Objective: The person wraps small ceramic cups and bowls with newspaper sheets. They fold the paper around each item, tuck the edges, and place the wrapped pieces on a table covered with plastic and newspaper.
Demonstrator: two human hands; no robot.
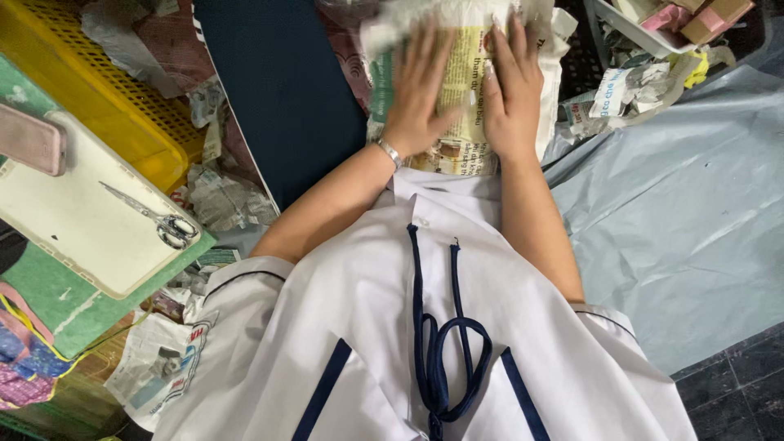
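Right now my left hand and right hand lie flat, fingers spread, pressing the newspaper bundle, scissors well left of it.

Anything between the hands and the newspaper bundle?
Nothing visible. The left hand and right hand lie flat, palms down, directly on the newspaper bundle, side by side with fingers spread.

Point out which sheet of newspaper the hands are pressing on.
The yellowish folded newspaper at top centre, under both the left hand and right hand; the other newspaper sheet lies untouched at lower left.
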